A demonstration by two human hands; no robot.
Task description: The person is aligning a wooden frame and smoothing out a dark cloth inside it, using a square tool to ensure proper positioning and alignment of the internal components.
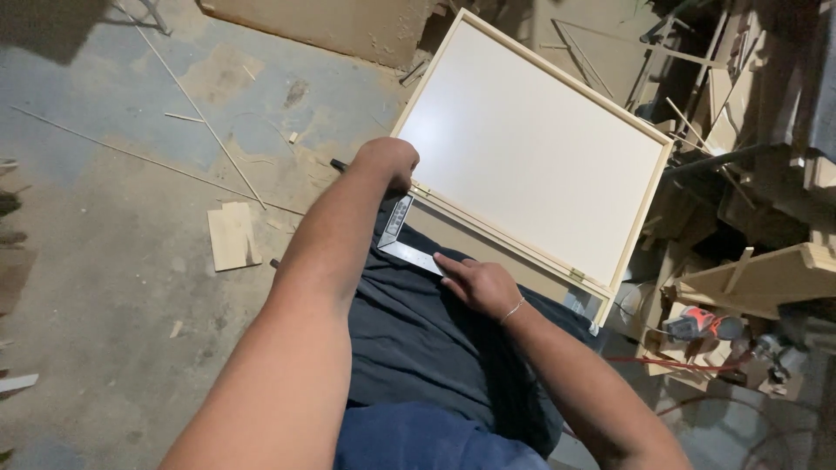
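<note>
White rectangular panel in a pale wooden frame (pixel 531 148) leans open on small brass hinges before my lap. My left hand (pixel 389 162), fingers curled shut around a dark pencil (pixel 338 164), rests at the frame's lower corner; my right hand (pixel 477 283) presses flat, fingers extended, on a steel try square (pixel 402 235).

A rough woodworking workshop.
Sawdust and thin offcut strips (pixel 200 113) litter the concrete floor (pixel 104 261); stacked timber pieces (pixel 766 278) crowd one side, with an orange power drill (pixel 701 322) lying beside a framed white panel (pixel 531 148).
</note>
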